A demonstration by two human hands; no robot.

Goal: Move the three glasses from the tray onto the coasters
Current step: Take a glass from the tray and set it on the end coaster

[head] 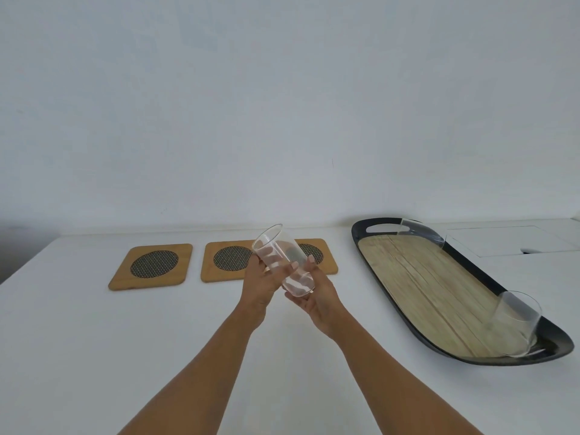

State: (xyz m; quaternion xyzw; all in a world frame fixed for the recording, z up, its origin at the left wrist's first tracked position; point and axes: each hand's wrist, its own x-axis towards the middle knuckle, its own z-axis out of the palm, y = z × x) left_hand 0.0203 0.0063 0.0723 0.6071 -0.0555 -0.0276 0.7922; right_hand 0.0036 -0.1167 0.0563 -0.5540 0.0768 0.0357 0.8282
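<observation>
A clear tall glass (pixel 282 260) is held tilted above the table, rim pointing up and left. My left hand (pixel 262 282) grips its side and my right hand (pixel 314 301) cups its base. Three square wooden coasters with dark mesh centres lie in a row behind: the left coaster (pixel 151 266), the middle coaster (pixel 226 260) and the right coaster (pixel 320 255), the last two partly hidden by the glass and my hands. A second glass (pixel 422 234) stands at the far end of the oval tray (pixel 417 287), a third glass (pixel 514 323) at its near end.
The white table runs up to a plain white wall. A flush rectangular panel (pixel 508 240) with a small notch sits in the tabletop behind the tray at the right.
</observation>
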